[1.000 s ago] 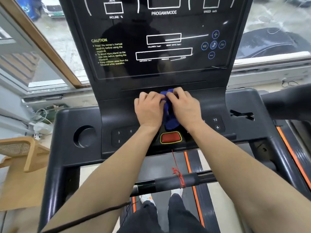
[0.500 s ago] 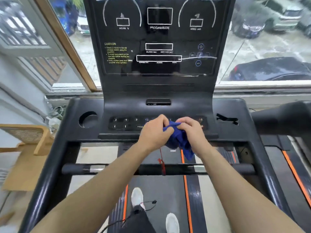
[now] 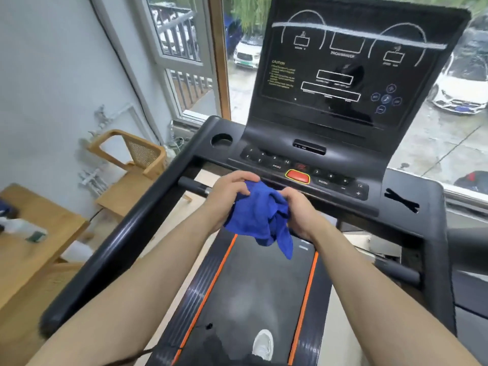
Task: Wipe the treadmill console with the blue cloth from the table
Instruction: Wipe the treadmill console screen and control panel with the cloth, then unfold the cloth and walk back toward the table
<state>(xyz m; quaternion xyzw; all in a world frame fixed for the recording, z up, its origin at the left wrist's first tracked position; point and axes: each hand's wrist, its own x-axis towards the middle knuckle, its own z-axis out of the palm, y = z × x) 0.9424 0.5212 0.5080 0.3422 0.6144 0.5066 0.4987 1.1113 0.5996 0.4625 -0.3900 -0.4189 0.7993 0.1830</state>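
A crumpled blue cloth point(image 3: 261, 220) hangs between my two hands, just in front of and below the console's button strip. My left hand point(image 3: 228, 195) grips its upper left edge. My right hand point(image 3: 299, 207) grips its right side, and a loose corner dangles over the belt. The black treadmill console point(image 3: 343, 75) stands tilted up beyond the hands, with a dark display panel, a row of buttons and a red stop button point(image 3: 298, 176). The cloth is off the console surface.
A wooden table point(image 3: 34, 249) with a white bottle sits at the left, and a wooden chair point(image 3: 132, 165) stands behind it. The treadmill's left handrail point(image 3: 126, 233) runs between me and the table. My white shoe point(image 3: 262, 344) stands on the belt. A window with parked cars fills the back.
My hands have pulled the cloth off the button strip and back toward me. My view has turned left, bringing the table, chair and wall into sight.
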